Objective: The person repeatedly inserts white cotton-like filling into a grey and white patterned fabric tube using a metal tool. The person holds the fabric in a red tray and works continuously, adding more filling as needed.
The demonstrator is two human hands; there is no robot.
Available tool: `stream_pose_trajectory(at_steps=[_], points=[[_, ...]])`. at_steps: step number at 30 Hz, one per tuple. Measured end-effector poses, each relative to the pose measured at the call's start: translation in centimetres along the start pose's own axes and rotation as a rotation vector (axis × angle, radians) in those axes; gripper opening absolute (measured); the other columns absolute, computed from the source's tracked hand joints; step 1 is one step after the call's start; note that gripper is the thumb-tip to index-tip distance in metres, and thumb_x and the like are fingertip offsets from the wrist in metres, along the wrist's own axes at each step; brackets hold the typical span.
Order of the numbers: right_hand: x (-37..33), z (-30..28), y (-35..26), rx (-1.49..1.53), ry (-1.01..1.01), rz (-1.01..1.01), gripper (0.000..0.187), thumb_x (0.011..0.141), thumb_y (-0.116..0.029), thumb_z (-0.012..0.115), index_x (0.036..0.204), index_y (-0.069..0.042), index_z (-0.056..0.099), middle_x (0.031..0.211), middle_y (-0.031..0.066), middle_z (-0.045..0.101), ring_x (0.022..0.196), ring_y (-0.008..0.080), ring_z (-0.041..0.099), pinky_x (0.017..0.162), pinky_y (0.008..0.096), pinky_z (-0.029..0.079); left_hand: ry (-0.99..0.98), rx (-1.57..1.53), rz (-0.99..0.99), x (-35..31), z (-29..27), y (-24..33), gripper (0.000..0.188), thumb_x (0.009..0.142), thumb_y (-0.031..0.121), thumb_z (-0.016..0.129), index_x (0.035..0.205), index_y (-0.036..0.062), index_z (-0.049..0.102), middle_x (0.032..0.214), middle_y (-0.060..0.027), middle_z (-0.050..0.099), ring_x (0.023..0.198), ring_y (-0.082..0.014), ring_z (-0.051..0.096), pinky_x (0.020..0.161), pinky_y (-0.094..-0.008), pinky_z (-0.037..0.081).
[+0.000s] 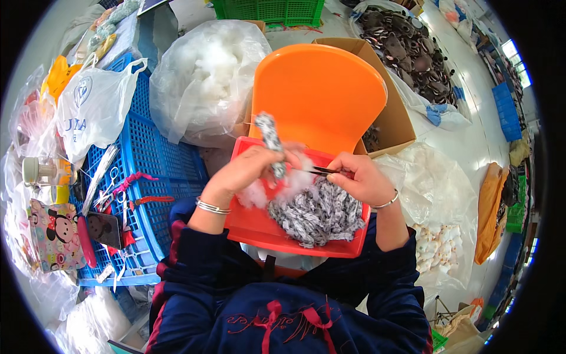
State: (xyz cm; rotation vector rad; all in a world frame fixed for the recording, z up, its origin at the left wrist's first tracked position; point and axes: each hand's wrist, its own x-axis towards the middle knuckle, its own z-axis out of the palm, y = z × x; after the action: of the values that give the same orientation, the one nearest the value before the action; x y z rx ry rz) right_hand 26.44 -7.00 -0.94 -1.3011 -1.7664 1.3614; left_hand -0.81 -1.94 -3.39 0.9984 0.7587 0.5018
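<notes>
My left hand [250, 171] is closed round a small grey-and-white fuzzy fabric piece [269, 133], which stands up out of my fingers. In my right hand [365, 180] is a slim dark tool [320, 170], pinched between thumb and fingers; its tip points toward my left hand, and its exact kind is hard to make out. Both hands are over a red plastic tray [265, 237] on my lap. A heap of similar grey-and-white fuzzy pieces [318, 215] fills the tray's near right part. White fluffy stuffing [253, 194] lies beside the heap, below my left hand.
An orange chair [318, 88] stands just beyond the tray, with a cardboard box [392, 121] behind it. A clear bag of white stuffing [206, 76] is at far left. Blue crates [162, 153] holding scissors and a phone flank my left; a bag of dark pieces [407, 53] lies far right.
</notes>
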Motion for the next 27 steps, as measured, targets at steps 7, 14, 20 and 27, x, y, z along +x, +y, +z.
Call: stream_pose_trajectory(at_steps=[7, 14, 20, 27], points=[[-0.1, -1.9, 0.2, 0.238, -0.067, 0.152, 0.024, 0.085, -0.007, 0.070, 0.105, -0.001, 0.058, 0.087, -0.0001, 0.060, 0.076, 0.0056, 0.055, 0.069, 0.0216, 0.046, 0.112, -0.041, 0.192, 1.0, -0.9, -0.6, 0.037, 0.093, 0.019, 0.043, 0.089, 0.0000, 0.075, 0.093, -0.0070, 0.073, 0.053, -0.0033, 0.038, 0.049, -0.0195, 0.028], [2.2, 4.2, 0.2, 0.377, 0.123, 0.095, 0.028, 0.081, -0.008, 0.070, 0.105, -0.001, 0.057, 0.086, -0.0033, 0.058, 0.075, 0.0043, 0.052, 0.069, 0.0191, 0.044, 0.176, 0.090, 0.252, 0.6, 0.3, -0.3, 0.041, 0.094, 0.015, 0.038, 0.102, -0.0148, 0.064, 0.109, -0.0225, 0.066, 0.097, -0.0287, 0.064, 0.089, -0.0385, 0.052], [2.1, 3.5, 0.6, 0.341, 0.046, 0.117, 0.023, 0.087, -0.012, 0.066, 0.105, -0.001, 0.057, 0.083, -0.0033, 0.056, 0.068, 0.0028, 0.048, 0.058, 0.0185, 0.038, 0.177, -0.122, 0.245, 0.5, -0.3, 0.1, 0.043, 0.092, 0.018, 0.036, 0.098, -0.0132, 0.065, 0.104, -0.0228, 0.064, 0.098, -0.0308, 0.062, 0.090, -0.0387, 0.050], [1.5, 0.5, 1.1, 0.332, 0.144, 0.080, 0.014, 0.099, -0.014, 0.049, 0.100, -0.002, 0.055, 0.085, 0.0008, 0.060, 0.060, 0.0033, 0.043, 0.054, 0.0180, 0.036, 0.048, -0.184, 0.559, 0.7, -0.7, -0.6, 0.038, 0.091, 0.019, 0.036, 0.075, -0.0053, 0.059, 0.084, -0.0154, 0.060, 0.079, -0.0208, 0.054, 0.072, -0.0311, 0.041]])
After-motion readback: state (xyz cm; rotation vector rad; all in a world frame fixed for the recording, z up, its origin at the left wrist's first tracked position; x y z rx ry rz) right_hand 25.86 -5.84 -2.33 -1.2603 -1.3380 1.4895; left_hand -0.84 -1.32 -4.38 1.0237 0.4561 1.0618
